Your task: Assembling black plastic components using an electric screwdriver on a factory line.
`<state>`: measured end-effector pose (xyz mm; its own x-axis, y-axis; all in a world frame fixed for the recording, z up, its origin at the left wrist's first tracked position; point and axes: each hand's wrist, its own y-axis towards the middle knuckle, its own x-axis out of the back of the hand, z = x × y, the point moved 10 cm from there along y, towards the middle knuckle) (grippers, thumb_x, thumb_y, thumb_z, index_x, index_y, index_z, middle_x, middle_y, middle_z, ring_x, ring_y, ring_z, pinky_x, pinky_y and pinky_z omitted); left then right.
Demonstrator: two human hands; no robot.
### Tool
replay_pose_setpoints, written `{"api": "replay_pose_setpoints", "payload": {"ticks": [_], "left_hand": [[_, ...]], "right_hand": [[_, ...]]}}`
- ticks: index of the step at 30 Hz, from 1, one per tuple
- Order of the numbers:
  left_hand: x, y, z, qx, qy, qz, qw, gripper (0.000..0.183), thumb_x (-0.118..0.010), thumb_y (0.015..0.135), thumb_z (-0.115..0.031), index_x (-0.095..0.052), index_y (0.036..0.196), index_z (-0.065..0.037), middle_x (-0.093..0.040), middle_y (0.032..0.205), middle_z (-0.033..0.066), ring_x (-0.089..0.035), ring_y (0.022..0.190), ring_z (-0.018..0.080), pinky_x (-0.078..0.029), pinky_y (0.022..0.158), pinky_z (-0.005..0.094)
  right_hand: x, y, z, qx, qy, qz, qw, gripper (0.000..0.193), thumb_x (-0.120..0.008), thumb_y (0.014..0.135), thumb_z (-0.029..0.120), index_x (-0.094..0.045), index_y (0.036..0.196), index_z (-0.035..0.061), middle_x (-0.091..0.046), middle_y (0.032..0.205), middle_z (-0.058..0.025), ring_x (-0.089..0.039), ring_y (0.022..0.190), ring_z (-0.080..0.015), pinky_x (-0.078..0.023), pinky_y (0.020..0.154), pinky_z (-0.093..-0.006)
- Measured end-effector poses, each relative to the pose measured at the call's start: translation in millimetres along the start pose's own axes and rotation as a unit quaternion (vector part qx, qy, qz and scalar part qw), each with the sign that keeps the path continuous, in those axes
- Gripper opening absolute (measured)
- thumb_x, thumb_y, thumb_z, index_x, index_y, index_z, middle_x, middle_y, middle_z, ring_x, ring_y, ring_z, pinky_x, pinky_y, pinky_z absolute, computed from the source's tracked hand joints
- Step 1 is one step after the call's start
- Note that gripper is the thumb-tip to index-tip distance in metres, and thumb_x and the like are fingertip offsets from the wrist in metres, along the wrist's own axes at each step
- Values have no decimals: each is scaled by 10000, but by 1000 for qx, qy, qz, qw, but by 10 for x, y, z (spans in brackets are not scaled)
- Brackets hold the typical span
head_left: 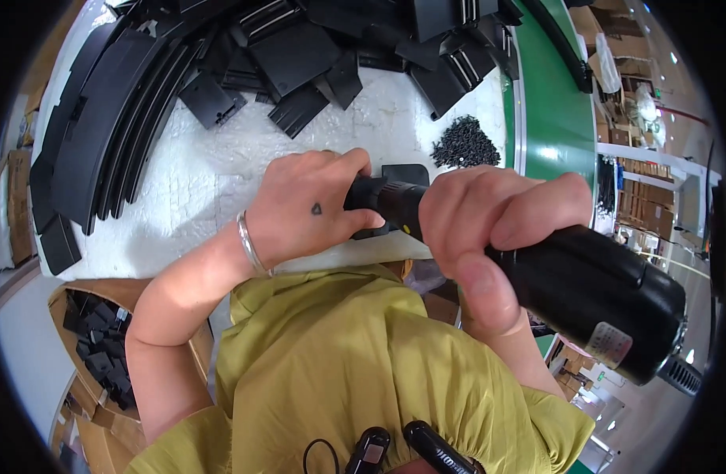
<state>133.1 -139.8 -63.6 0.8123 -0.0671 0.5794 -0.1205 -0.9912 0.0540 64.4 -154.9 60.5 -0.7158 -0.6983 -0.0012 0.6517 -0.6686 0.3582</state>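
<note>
Closest to the lens is a chunky black power screwdriver [596, 296], slanted over the right half of the table, its body wrapped firmly by the right hand [505, 237] with fingers curled around it. Most of the view is taken up by a white-covered table [205, 189], bordered on the right by a green strip [552, 118]. A cardboard box [126, 289] filled with black parts is parked at lower left. Long black panels [102, 134] are lined up along the left side, and shorter black pieces [296, 55] are heaped at the far edge. By the left hand [300, 205], a dark lump [364, 192] is pinched between thumb and fingers at the driver's nose; loose part or tool tip, can't tell. Tiny black screw-like bits [467, 142] are piled nearby. A silver bracelet [248, 243] is worn on the left wrist.
</note>
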Motion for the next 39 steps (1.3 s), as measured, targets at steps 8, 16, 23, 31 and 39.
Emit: {"api": "replay_pose_setpoints", "payload": {"ticks": [8, 16, 23, 31, 39], "left_hand": [[116, -10, -93, -49, -47, -15, 998, 365, -733, 637, -266, -524, 880, -92, -576, 683, 74, -575, 700, 280, -434, 608, 377], [-62, 109, -69, 62, 16, 104, 992, 426, -748, 618, -255, -595, 978, -86, -589, 748, 107, -567, 699, 287, -449, 687, 327], [271, 179, -357, -45, 49, -43, 997, 440, -766, 592, -201, -610, 970, -42, -549, 839, 83, -504, 829, 263, -430, 721, 324], [139, 336, -444, -57, 44, -6, 997, 324, -737, 638, -122, -616, 926, -34, -572, 856, 78, -518, 813, 245, -418, 733, 302], [-57, 754, -629, -170, 94, -56, 979, 222, -703, 668, -102, -636, 872, -43, -592, 824, 77, -517, 789, 259, -432, 707, 327]], "right_hand": [[-60, 83, -69, -27, -8, 69, 997, 285, -583, 700, -54, -390, 862, 80, -463, 584, -40, -423, 450, -152, -373, 460, -300], [1369, -42, 373, 146, 94, -186, 967, 287, -455, 741, 84, -471, 1026, 59, -370, 569, -9, -355, 449, -110, -365, 507, -299], [1533, -214, -129, 120, 79, -262, 954, 251, -483, 729, -19, -451, 977, -10, -459, 597, -63, -407, 445, -135, -407, 489, -298], [1584, -80, -332, 113, 82, -269, 953, 265, -512, 708, -54, -459, 966, -22, -488, 615, -70, -451, 470, -140, -396, 475, -267], [1462, -94, -6, 163, 103, -212, 958, 305, -473, 730, -7, -418, 1031, -6, -442, 602, -63, -399, 459, -138, -381, 486, -293]]}}
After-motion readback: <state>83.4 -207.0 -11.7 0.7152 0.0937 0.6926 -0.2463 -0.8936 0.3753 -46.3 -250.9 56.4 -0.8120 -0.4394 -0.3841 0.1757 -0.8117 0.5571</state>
